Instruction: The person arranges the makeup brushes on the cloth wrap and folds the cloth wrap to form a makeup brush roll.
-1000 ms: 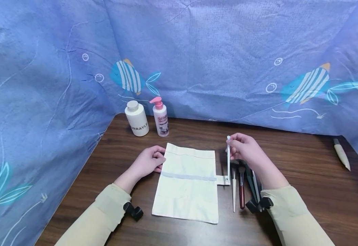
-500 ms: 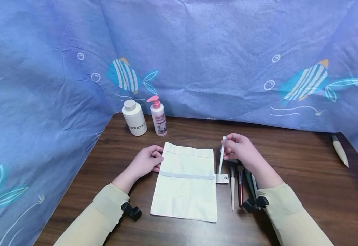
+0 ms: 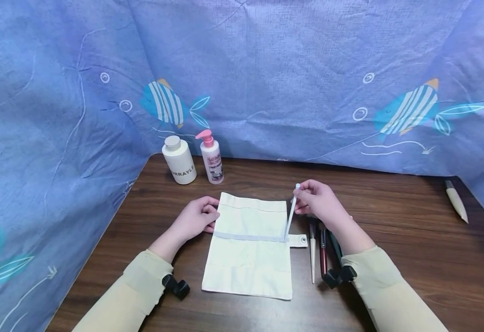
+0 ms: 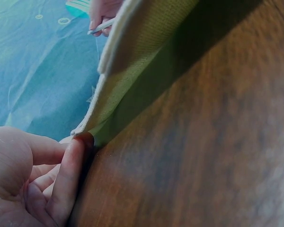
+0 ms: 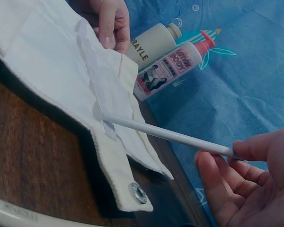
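A cream fabric pouch (image 3: 246, 269) lies flat on the table with a grey band (image 3: 246, 237) across it and a snap tab (image 3: 297, 240) on its right side. My left hand (image 3: 195, 216) pinches the pouch's left edge, slightly lifted in the left wrist view. Between thumb and fingers, my right hand (image 3: 319, 201) holds a slim white stick (image 5: 175, 137) by its upper end. The stick slants down, its lower end at the band near the pouch's right edge; whether it is under the band I cannot tell. Beside the pouch lie makeup brushes (image 3: 313, 258), partly hidden by my right arm.
A white bottle (image 3: 180, 161) and a pink-topped lotion pump bottle (image 3: 212, 161) stand at the back left. One pale, pointed object with a dark end (image 3: 457, 203) lies at the far right. Blue printed cloth (image 3: 266, 83) hangs behind the table.
My right hand has moved left with the white stick, whose lower end went from over the snap tab to the band's right end. The left hand keeps its place at the pouch.
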`<state>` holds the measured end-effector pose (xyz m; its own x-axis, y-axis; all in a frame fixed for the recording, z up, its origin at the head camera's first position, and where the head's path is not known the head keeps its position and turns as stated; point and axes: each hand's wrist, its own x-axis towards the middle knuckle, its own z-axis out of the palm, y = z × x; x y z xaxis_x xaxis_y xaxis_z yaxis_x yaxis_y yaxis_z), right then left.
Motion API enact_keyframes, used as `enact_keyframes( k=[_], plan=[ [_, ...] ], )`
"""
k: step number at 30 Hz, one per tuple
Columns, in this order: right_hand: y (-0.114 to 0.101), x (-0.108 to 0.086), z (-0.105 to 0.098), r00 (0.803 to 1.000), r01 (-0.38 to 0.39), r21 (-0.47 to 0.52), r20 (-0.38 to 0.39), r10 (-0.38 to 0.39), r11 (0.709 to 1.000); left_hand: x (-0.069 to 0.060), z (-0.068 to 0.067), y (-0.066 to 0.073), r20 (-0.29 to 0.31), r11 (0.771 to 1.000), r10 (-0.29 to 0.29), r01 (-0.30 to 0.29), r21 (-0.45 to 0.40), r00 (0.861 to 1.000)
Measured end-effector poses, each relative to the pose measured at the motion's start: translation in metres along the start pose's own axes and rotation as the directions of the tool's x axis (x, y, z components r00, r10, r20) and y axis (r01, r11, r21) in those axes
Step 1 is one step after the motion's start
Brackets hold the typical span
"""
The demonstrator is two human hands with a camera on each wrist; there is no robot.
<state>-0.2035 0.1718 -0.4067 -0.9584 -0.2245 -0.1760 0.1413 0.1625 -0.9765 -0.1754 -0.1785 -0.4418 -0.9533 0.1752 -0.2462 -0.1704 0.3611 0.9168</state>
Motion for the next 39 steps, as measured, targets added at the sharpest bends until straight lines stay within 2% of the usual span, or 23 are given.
enact_keyframes(
  k=[14,27,31,39],
  plan=[
    [0.004,0.0,0.0,0.995,0.03,0.066,-0.093,-0.024,0.997,0.0,0.0,0.001,0.013,1.0,0.011,-0.011,0.003,1.0],
    [0.005,-0.001,0.009,1.0,0.015,0.007,-0.026,-0.015,1.0,-0.001,0.0,-0.001,0.011,1.0,0.003,-0.003,0.016,1.0],
    [0.008,0.0,0.011,1.0,-0.008,-0.038,-0.03,0.007,0.999,-0.001,0.0,-0.003,0.014,1.0,-0.009,0.009,0.006,1.0],
    [0.008,0.0,0.018,0.999,0.02,-0.222,-0.032,-0.028,0.975,0.001,-0.001,-0.002,0.014,1.0,-0.005,0.004,0.017,1.0]
  ],
)
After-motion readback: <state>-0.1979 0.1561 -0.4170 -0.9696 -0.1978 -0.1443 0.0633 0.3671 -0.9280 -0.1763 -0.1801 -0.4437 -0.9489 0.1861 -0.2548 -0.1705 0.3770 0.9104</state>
